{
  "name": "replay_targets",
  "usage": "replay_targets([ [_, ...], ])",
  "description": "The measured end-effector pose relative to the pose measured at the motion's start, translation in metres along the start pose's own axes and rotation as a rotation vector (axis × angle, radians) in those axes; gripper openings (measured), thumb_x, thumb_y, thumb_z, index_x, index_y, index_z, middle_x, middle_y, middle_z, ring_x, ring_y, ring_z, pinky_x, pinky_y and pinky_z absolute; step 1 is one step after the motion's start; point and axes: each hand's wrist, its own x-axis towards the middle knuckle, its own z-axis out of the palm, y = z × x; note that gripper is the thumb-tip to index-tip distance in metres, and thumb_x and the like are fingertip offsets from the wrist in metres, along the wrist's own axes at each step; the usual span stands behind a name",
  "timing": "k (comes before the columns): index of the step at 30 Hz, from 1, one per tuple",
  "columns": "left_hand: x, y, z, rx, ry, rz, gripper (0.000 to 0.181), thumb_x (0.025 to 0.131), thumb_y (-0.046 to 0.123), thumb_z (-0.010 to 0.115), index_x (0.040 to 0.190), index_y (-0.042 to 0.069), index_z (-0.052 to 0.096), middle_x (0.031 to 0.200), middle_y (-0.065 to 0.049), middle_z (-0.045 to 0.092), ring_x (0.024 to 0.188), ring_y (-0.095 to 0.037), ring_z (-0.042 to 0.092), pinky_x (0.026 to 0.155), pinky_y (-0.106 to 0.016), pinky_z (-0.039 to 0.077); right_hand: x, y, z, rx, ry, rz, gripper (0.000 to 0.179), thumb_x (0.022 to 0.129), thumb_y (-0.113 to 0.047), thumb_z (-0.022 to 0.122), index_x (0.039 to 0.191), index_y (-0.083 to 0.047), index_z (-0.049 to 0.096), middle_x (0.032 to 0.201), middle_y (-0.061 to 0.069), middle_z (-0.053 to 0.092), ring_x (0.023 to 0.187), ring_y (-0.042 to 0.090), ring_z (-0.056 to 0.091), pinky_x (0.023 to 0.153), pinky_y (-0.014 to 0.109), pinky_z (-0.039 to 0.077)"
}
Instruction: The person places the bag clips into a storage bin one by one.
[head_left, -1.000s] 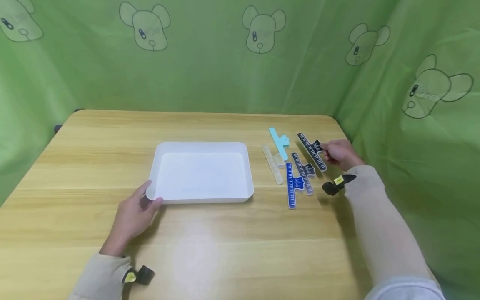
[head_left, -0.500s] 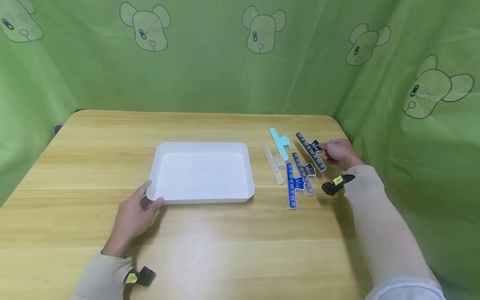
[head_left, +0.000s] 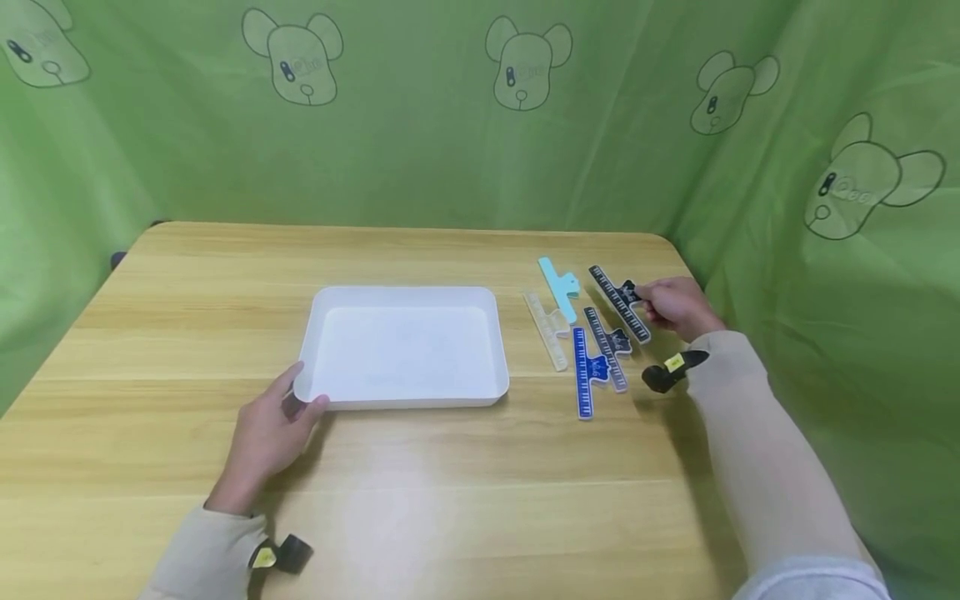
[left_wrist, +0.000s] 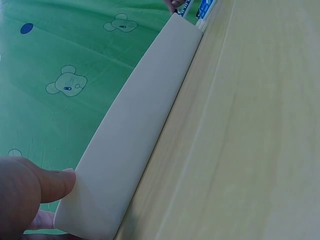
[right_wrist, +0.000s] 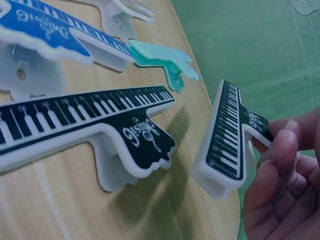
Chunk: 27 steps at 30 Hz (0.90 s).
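Observation:
In the head view, my left hand (head_left: 264, 437) holds the near left corner of a white tray (head_left: 405, 354), thumb on its front wall. The left wrist view shows that thumb (left_wrist: 59, 185) against the tray's long side. My right hand (head_left: 681, 307) pinches the handle of a black clip (head_left: 618, 303) with a piano-key print. In the right wrist view this black clip (right_wrist: 227, 135) is tilted, raised off the wood. Beside it lie a second black piano-key clip (head_left: 604, 346), a blue one (head_left: 582, 375), a clear one (head_left: 545, 330) and a light turquoise one (head_left: 557, 287).
The wooden table (head_left: 450, 500) has its back right corner just behind the clips. A green curtain (head_left: 420, 150) with mouse-head drawings hangs along the back and sides. A small black wrist camera (head_left: 292, 553) sits at the left cuff.
The right hand and the black clip it pinches have shifted slightly left, toward the other clips. The left hand keeps its hold on the tray, which stays in place.

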Motion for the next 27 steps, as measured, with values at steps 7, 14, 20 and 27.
replay_targets([
  [7,0.000,0.002,-0.001,0.003,-0.002,-0.008,0.069,0.096,0.029,0.062,0.148,-0.005,0.031,0.142,-0.033,0.039,0.129,-0.053,0.037,0.105,-0.063,0.031,-0.001,-0.003,0.003,-0.012,0.010,-0.014,0.026,0.099,-0.016,0.052,0.112,0.006,0.054,0.069,-0.003,0.053,0.058,0.005,0.048,0.054,0.019,0.049],
  [14,0.000,0.002,0.000,-0.001,-0.005,-0.015,0.069,0.096,0.029,0.062,0.148,-0.004,0.031,0.143,-0.033,0.038,0.129,-0.053,0.036,0.106,-0.063,0.031,-0.003,-0.007,0.006,0.002,0.003,-0.033,0.027,0.099,-0.016,0.053,0.113,0.007,0.054,0.067,-0.005,0.053,0.056,0.003,0.048,0.052,0.017,0.047],
  [20,0.000,0.002,0.000,0.008,0.004,-0.009,0.071,0.094,0.029,0.064,0.147,-0.006,0.031,0.142,-0.033,0.039,0.128,-0.053,0.037,0.105,-0.062,0.032,-0.004,-0.010,0.008,0.004,0.004,-0.041,0.027,0.099,-0.016,0.054,0.113,0.007,0.054,0.066,-0.006,0.052,0.056,0.003,0.048,0.052,0.017,0.048],
  [27,0.000,0.003,0.001,0.021,0.004,-0.016,0.073,0.094,0.032,0.065,0.147,-0.005,0.032,0.141,-0.034,0.040,0.127,-0.054,0.039,0.105,-0.062,0.033,-0.005,-0.013,0.010,-0.039,0.012,-0.026,0.028,0.099,-0.018,0.053,0.114,0.005,0.056,0.069,-0.004,0.053,0.058,0.005,0.049,0.058,0.022,0.051],
])
